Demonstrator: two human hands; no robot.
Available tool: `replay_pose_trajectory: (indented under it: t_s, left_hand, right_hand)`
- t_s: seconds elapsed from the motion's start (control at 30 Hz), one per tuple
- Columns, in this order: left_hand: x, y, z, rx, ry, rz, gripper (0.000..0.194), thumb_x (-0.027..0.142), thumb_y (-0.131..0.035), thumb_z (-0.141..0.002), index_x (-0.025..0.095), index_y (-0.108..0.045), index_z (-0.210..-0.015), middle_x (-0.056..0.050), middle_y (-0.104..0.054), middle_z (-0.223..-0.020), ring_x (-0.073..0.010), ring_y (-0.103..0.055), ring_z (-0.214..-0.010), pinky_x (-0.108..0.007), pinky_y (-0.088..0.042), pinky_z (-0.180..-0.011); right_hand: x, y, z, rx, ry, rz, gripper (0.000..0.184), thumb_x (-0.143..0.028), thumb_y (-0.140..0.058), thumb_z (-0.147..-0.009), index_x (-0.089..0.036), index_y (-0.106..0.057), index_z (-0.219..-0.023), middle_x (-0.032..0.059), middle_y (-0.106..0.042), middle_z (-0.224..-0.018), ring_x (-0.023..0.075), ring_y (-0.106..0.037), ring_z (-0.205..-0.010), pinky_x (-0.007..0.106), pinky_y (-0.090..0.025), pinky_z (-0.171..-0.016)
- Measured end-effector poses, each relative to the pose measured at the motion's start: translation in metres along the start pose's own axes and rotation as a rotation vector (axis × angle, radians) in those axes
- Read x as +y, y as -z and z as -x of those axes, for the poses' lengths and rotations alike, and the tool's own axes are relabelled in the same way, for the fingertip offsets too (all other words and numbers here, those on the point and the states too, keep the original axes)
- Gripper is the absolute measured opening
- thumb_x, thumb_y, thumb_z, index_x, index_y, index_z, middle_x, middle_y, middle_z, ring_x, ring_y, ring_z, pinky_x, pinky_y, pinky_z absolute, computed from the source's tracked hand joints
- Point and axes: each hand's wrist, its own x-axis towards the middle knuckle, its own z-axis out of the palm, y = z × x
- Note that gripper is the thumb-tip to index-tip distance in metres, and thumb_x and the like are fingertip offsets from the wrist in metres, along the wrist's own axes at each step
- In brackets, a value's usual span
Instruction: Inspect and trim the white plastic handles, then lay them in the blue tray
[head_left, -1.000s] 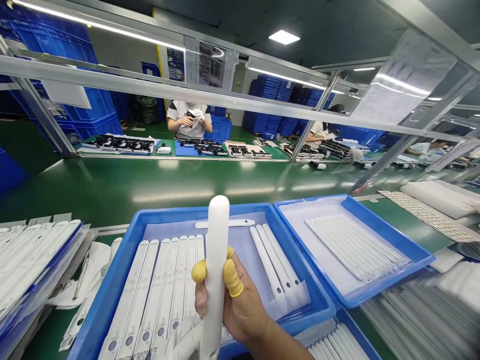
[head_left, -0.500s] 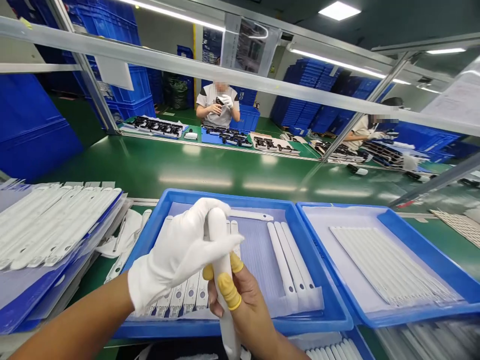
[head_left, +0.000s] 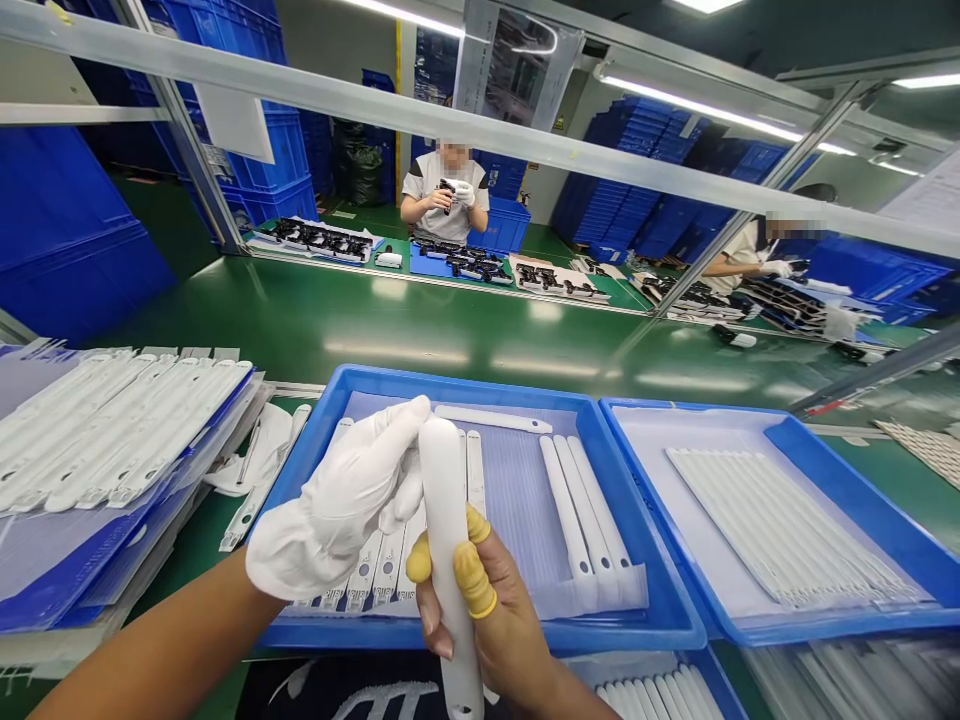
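Observation:
My right hand (head_left: 484, 610), with yellow finger cots on the thumb and a finger, is shut on a long white plastic part (head_left: 444, 520). Beside that part, my left hand (head_left: 341, 510) in a white glove has its fingers curled together, holding nothing. Both hands are above a blue tray (head_left: 465, 382). Long white perforated strips (head_left: 386, 565) lie in it beneath my left hand. Several white bars (head_left: 581, 510) lie at the tray's right side, and a single loose white piece (head_left: 491, 419) lies across its far end.
A second blue tray (head_left: 847, 487) of thin white strips stands to the right. Stacked white parts (head_left: 127, 430) lie to the left on the green workbench (head_left: 420, 325). Beyond a metal rail (head_left: 480, 130), co-workers (head_left: 444, 190) handle black parts.
My left hand has moved away from the top of the white part, down and to the left. My right hand holds the part more upright, and the view has shifted slightly.

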Motion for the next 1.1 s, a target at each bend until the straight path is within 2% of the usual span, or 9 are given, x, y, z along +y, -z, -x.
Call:
replay_pose_trajectory:
  t_s: [0.1, 0.2, 0.3, 0.4, 0.5, 0.63, 0.8, 0.97, 1.1]
  left_hand:
    - [-0.002, 0.001, 0.004, 0.001, -0.026, 0.026, 0.066, 0.065, -0.049, -0.094, 0.021, -0.043, -0.045, 0.001, -0.044, -0.036, -0.0105, -0.045, -0.035, -0.022, -0.038, -0.039]
    - [-0.001, 0.002, 0.009, 0.006, -0.102, -0.008, 0.042, 0.058, -0.07, -0.084, 0.02, -0.06, -0.069, 0.006, -0.051, -0.043, -0.0101, -0.048, -0.038, -0.02, -0.039, -0.039]
    - [0.0, 0.002, 0.01, 0.032, -0.177, -0.067, 0.035, 0.046, -0.084, -0.074, 0.02, -0.062, -0.081, 0.006, -0.06, -0.054, -0.0063, -0.045, -0.038, -0.017, -0.035, -0.037]
    - [0.001, 0.002, 0.008, 0.121, -0.167, -0.065, 0.041, 0.054, -0.068, -0.088, 0.019, -0.06, -0.067, 0.007, -0.049, -0.041, -0.006, -0.039, -0.034, -0.016, -0.03, -0.035]
    - [0.0, 0.002, 0.005, 0.157, -0.107, -0.024, 0.054, 0.058, -0.059, -0.092, 0.019, -0.055, -0.056, 0.007, -0.037, -0.029, -0.0053, -0.031, -0.028, -0.016, -0.025, -0.032]
    - [-0.001, 0.0, 0.005, 0.091, -0.059, 0.046, 0.06, 0.063, -0.06, -0.09, 0.02, -0.047, -0.051, 0.005, -0.042, -0.029, -0.0065, -0.038, -0.028, -0.016, -0.03, -0.032]
    - [-0.002, 0.001, 0.009, 0.082, -0.134, 0.062, 0.053, 0.061, -0.062, -0.092, 0.02, -0.051, -0.059, 0.006, -0.05, -0.035, -0.0071, -0.044, -0.03, -0.014, -0.031, -0.032]
    - [-0.005, 0.003, 0.005, 0.086, -0.156, 0.024, 0.05, 0.058, -0.061, -0.094, 0.019, -0.051, -0.062, 0.006, -0.052, -0.038, -0.0062, -0.046, -0.033, -0.013, -0.035, -0.035]
    - [-0.008, 0.006, 0.002, 0.096, -0.154, -0.018, 0.051, 0.061, -0.057, -0.094, 0.02, -0.051, -0.064, 0.006, -0.05, -0.039, -0.0064, -0.045, -0.035, -0.014, -0.037, -0.037]
  right_hand:
    - [0.0, -0.001, 0.0, -0.002, -0.003, -0.026, 0.036, -0.054, -0.062, -0.093, -0.027, -0.065, -0.116, 0.0025, -0.068, -0.091, 0.0031, -0.039, -0.043, 0.017, -0.032, -0.038]
    - [0.001, -0.001, 0.0, 0.023, -0.001, -0.009, 0.036, -0.055, -0.063, -0.093, -0.027, -0.065, -0.114, 0.0016, -0.066, -0.087, 0.0038, -0.04, -0.044, 0.018, -0.032, -0.038]
    - [0.003, 0.0, 0.0, 0.035, -0.01, 0.032, 0.038, -0.056, -0.064, -0.091, -0.027, -0.066, -0.116, 0.0017, -0.066, -0.086, 0.0042, -0.041, -0.045, 0.019, -0.034, -0.04]
    - [0.007, -0.001, 0.0, 0.012, -0.04, 0.025, 0.044, -0.058, -0.063, -0.092, -0.029, -0.063, -0.125, 0.0032, -0.068, -0.091, 0.0044, -0.043, -0.045, 0.018, -0.035, -0.039]
    - [0.009, -0.002, 0.0, 0.013, -0.057, 0.004, 0.045, -0.06, -0.062, -0.091, -0.027, -0.062, -0.122, 0.0032, -0.069, -0.09, 0.004, -0.043, -0.042, 0.017, -0.034, -0.036]
    - [0.008, -0.004, -0.002, -0.016, -0.075, -0.057, 0.048, -0.065, -0.057, -0.091, -0.024, -0.057, -0.116, -0.0005, -0.068, -0.077, 0.0045, -0.045, -0.037, 0.015, -0.034, -0.032]
    - [0.004, -0.005, -0.006, -0.033, -0.127, -0.059, 0.056, -0.072, -0.052, -0.091, -0.022, -0.052, -0.115, -0.0085, -0.056, -0.052, 0.0065, -0.041, -0.029, 0.016, -0.036, -0.031]
    - [0.002, -0.006, -0.009, -0.027, -0.172, -0.062, 0.056, -0.075, -0.047, -0.09, -0.021, -0.054, -0.1, -0.0076, -0.056, -0.046, 0.0077, -0.041, -0.028, 0.017, -0.035, -0.03]
    - [0.001, -0.008, -0.011, 0.011, -0.184, -0.086, 0.057, -0.076, -0.049, -0.089, -0.021, -0.052, -0.106, -0.0096, -0.054, -0.044, 0.0092, -0.042, -0.027, 0.018, -0.036, -0.028]
